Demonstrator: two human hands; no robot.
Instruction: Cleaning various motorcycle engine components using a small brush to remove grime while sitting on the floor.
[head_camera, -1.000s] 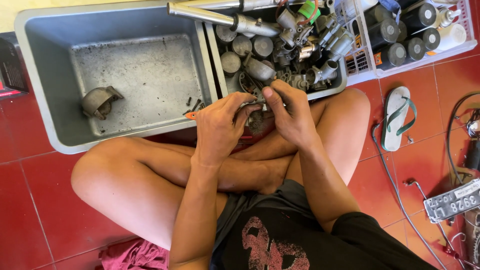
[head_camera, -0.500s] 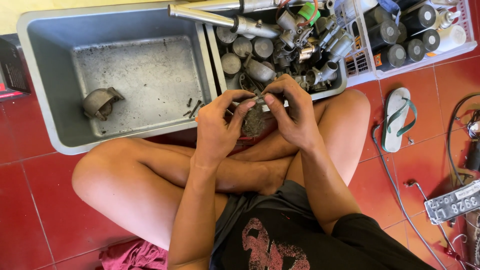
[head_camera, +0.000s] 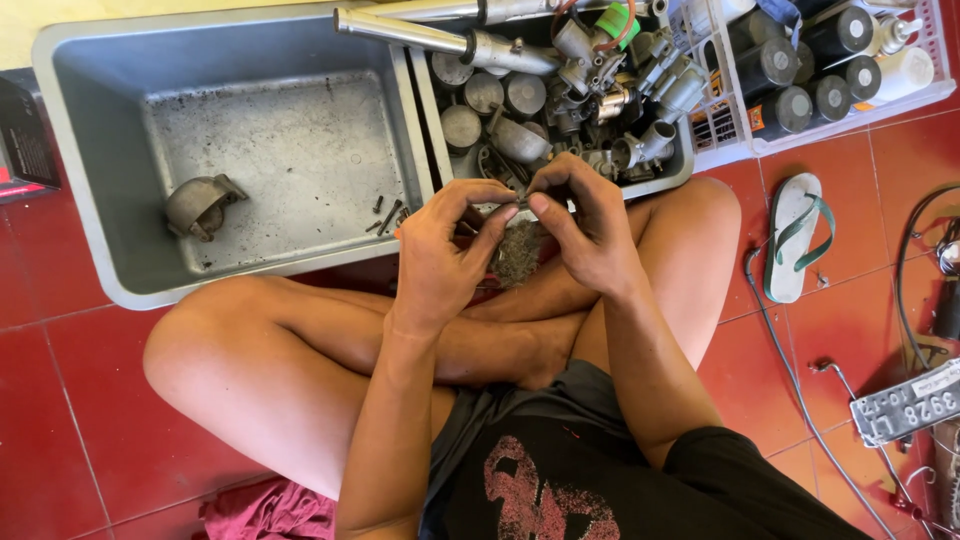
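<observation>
Grimy metal, a small carburettor part (head_camera: 517, 250), sat pinched between the left hand (head_camera: 440, 255) and right hand (head_camera: 590, 235), fingers closed narrow; steadying it over the lap above the grey tray (head_camera: 90, 250) looked wise.

Red tiled floor (head_camera: 60, 400) in bright, probably daylight, with a pale yellow wall (head_camera: 100, 12) at top.

Matt grey plastic tub (head_camera: 90, 150), dull metal parts (head_camera: 520, 110)

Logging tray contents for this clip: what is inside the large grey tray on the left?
The grey tray holds a curved metal bracket and a few small screws on a grimy bottom. Its near right corner is hidden behind the left hand.
</observation>
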